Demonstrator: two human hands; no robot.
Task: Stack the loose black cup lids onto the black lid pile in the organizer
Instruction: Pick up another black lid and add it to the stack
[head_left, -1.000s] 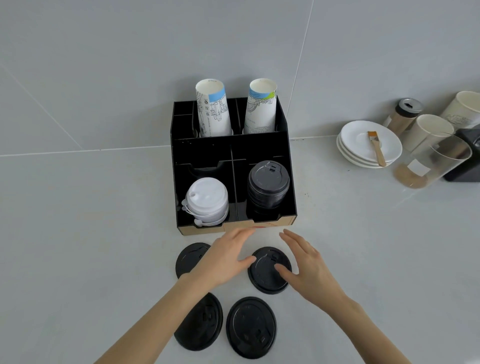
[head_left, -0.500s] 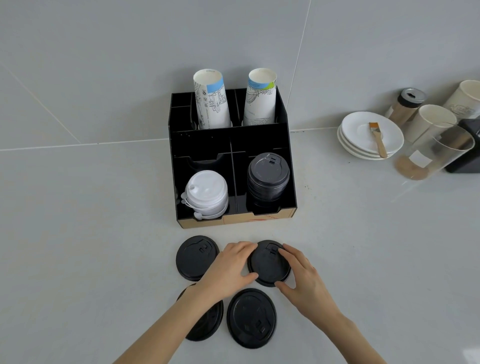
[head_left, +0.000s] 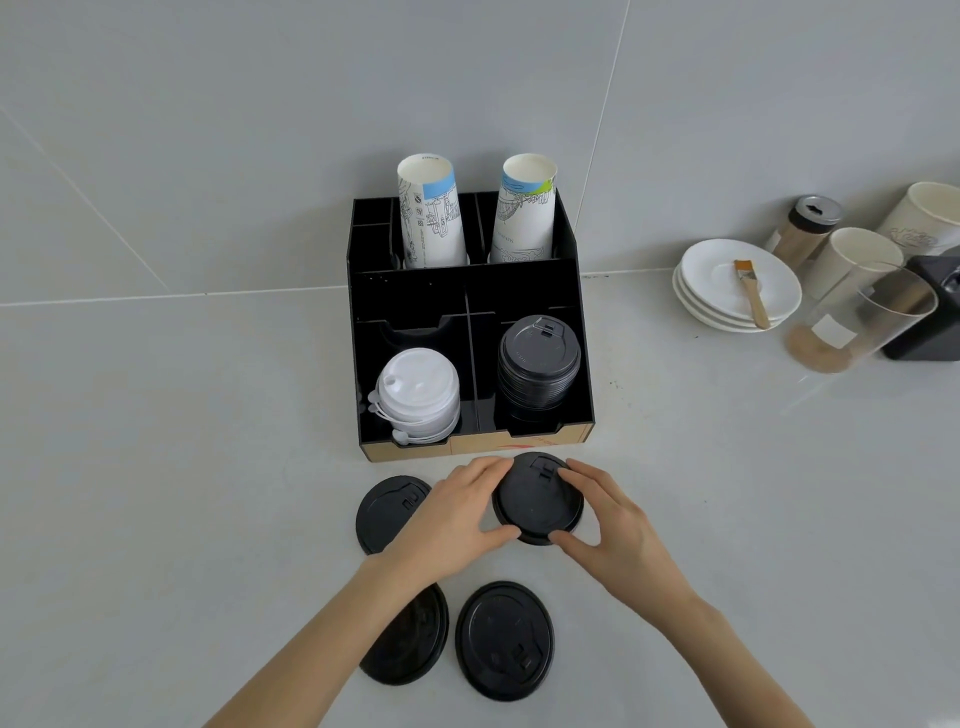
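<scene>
A black lid (head_left: 535, 499) is just in front of the black organizer (head_left: 519, 291). My left hand (head_left: 457, 514) grips its left rim and my right hand (head_left: 608, 519) grips its right rim. Three more loose black lids rest on the counter: one at the left (head_left: 387, 512), one under my left forearm (head_left: 410, 644), one at the front (head_left: 504, 639). The black lid pile (head_left: 539, 364) stands in the organizer's front right compartment.
White lids (head_left: 418, 395) fill the front left compartment, and two paper cup stacks (head_left: 431, 213) stand at the back. To the right are white saucers with a brush (head_left: 737, 283), a shaker, paper cups and a clear cup (head_left: 862, 322).
Both hands closed in from the sides onto the lid in front of the organizer and now grip its rim. The camera view shifted slightly.
</scene>
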